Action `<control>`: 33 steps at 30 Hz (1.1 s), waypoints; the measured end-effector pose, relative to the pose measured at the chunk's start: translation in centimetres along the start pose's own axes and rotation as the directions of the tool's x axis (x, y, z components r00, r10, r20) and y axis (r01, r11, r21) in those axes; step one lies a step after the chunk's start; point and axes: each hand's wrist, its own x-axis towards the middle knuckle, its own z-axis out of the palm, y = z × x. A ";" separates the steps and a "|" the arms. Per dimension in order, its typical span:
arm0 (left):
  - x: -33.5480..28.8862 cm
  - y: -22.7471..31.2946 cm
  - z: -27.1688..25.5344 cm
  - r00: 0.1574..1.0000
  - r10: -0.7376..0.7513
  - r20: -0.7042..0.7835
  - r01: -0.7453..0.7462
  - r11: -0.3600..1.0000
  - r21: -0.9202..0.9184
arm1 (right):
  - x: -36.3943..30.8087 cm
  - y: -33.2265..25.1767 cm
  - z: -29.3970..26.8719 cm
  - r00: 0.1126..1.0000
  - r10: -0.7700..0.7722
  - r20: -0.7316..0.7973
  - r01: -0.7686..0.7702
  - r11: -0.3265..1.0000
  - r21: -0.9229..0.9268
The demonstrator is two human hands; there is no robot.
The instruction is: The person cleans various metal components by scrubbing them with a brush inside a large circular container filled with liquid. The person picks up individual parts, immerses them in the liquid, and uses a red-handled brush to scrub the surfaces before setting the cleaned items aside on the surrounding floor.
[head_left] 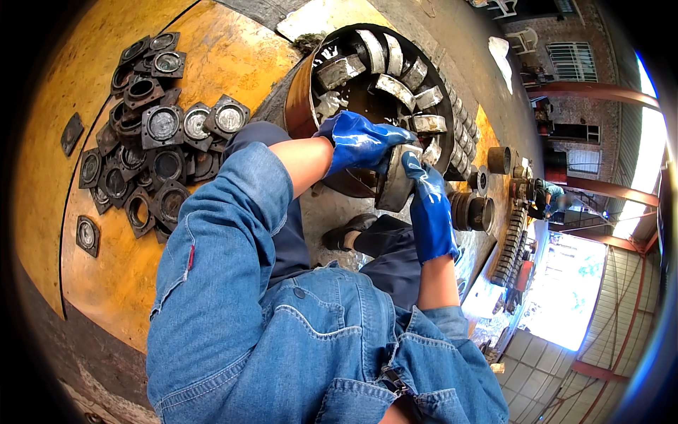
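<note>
Little free room around both gloved hands: left hand (pixel 360 143) and right hand (pixel 429 212) clamped on a round metal part (pixel 394 185) right at the rim of a drum (pixel 300 99). Inside the drum, curved metal pieces (pixel 395 88) packed along the far wall, open dark space only in the middle. To the left, a heap of square metal plates (pixel 152 141) spread over the yellow sheet (pixel 233 49), bare yellow surface beyond and below it. To the right, metal cylinders (pixel 472 210) just beside the right hand. Below, own knees and a dark shoe (pixel 346 233) blocking the way down.
</note>
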 end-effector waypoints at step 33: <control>-5.8 4.5 0.6 0.993 0.121 -0.015 -0.072 0.680 0.730 | 2.0 3.1 -0.1 0.995 0.095 -0.028 -0.096 0.993 -0.062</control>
